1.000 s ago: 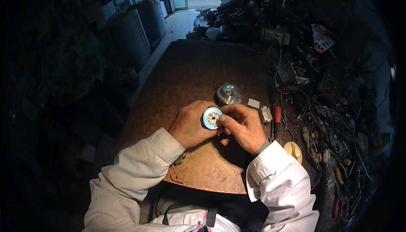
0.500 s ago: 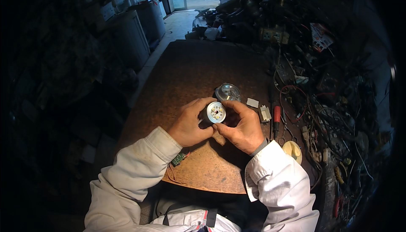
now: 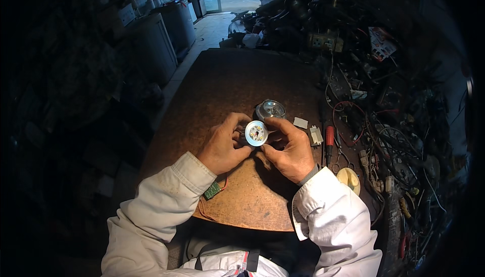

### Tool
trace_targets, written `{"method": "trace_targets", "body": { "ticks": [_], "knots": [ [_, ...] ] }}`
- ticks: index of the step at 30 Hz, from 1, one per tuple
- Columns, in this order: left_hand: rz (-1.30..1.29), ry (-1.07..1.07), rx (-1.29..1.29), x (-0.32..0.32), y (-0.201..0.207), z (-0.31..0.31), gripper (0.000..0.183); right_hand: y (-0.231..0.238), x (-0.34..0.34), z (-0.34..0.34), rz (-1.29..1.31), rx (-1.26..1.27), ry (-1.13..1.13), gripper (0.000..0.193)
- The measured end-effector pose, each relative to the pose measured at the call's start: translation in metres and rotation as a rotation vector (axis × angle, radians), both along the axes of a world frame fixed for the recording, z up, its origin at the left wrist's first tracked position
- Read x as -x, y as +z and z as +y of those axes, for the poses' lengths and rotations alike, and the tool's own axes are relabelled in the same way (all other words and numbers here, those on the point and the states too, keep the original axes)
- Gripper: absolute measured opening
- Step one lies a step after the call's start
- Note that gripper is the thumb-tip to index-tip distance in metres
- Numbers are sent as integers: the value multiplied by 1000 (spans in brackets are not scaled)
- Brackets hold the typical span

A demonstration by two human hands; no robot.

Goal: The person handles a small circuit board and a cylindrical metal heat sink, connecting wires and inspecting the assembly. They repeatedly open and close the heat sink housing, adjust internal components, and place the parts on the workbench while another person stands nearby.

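Pinched between both hands above the middle of the desk (image 3: 212, 90), a small round LED module (image 3: 256, 133) is presented face-up to the camera, its white disc showing a few yellowish emitters inside a pale blue rim. The left hand (image 3: 224, 148) is curled around its left edge with thumb and fingers pressed in, while the right hand (image 3: 290, 150) is clamped on the right edge, forefinger arched over the top. Just behind the module, a clear domed lens housing (image 3: 270, 109) is seen resting on the desk, and a red-handled screwdriver (image 3: 328, 143) lies near the right wrist. A small green circuit board (image 3: 212, 190) is tucked by the left sleeve. Inspection or fitting of the disc appears to be the step in hand; a steady two-sided grip and careful alignment would be called for next.
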State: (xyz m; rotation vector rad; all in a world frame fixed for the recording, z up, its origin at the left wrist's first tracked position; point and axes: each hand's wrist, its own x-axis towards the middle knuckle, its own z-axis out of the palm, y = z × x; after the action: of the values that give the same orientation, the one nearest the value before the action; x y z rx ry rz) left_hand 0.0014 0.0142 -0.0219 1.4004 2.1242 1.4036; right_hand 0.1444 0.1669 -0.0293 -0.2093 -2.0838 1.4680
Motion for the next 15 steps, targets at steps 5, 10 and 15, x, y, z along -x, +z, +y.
{"method": "trace_targets", "body": {
  "ticks": [5,10,15],
  "knots": [
    [-47,2,-3,-2,2,1,60,1,-1,0,-17,-4,-16,56],
    [-18,23,14,-1,1,0,59,0,-1,0,1,-6,-12,56],
    [7,27,-15,-1,-1,-1,58,-1,-1,0,-6,-23,-22,57]
  ]
}}
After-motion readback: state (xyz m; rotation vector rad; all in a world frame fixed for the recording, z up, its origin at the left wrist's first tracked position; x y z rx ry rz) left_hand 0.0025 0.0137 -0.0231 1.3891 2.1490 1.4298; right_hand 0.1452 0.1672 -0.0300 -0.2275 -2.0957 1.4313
